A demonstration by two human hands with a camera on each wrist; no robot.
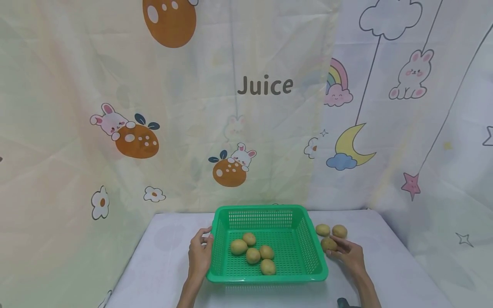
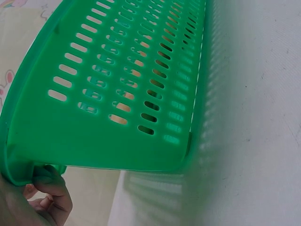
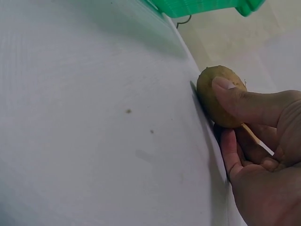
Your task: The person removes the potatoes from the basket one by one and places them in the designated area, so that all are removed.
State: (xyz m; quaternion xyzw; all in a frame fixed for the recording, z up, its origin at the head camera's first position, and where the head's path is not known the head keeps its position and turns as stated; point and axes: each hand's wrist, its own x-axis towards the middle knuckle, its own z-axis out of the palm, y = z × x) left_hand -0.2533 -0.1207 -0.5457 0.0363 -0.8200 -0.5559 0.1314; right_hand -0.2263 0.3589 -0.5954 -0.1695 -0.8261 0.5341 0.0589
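Note:
A green plastic basket (image 1: 265, 278) with slotted walls stands mid-table, several potatoes (image 1: 253, 256) lying on its floor. My left hand (image 1: 200, 256) grips the basket's left rim; in the left wrist view its fingers (image 2: 57, 190) curl under the rim at a corner, close to the slotted wall. On the right, outside the basket, my right hand (image 1: 351, 256) pinches a potato (image 1: 329, 244). The right wrist view shows the thumb on top of this potato (image 3: 220, 106) and other fingers beneath, low at the tabletop. Just behind it lie two more potatoes, one left (image 1: 322, 230) and one right (image 1: 340, 231).
A white cloth covers the table (image 1: 165, 265). Printed curtains (image 1: 265, 128) hang behind and beside it. A dark green object (image 1: 343, 303) pokes in at the bottom edge, by the right forearm. Small dark specks (image 3: 128, 111) dot the cloth.

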